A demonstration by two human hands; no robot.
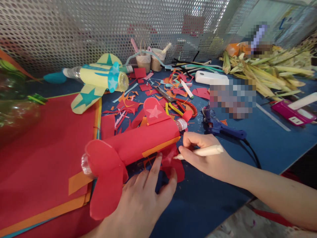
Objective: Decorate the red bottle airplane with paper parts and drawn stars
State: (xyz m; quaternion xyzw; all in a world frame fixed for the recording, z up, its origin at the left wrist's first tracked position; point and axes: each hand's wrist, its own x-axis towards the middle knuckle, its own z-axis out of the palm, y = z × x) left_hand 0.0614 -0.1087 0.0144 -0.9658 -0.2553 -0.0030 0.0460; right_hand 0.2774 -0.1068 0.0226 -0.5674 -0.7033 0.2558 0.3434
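Observation:
A red paper aeroplane (138, 142) built round a plastic bottle lies on the blue table (218, 198), with a pale star on its upper wing and an orange stripe along its side. My left hand (146, 195) rests with fingers spread on the lower red wing (173, 163), pressing it flat. My right hand (205, 155) is closed on a cream-coloured pen (200, 152), whose tip touches that lower wing.
A yellow bottle aeroplane (99, 81) with teal stars lies behind. Red and orange paper sheets (44, 158) cover the left. Paper scraps, scissors (173, 100), a blue glue gun (223, 129), two small cups (150, 61), dry leaves (267, 71) and a pink stapler-like tool (292, 112) sit around. A perforated metal screen closes the back.

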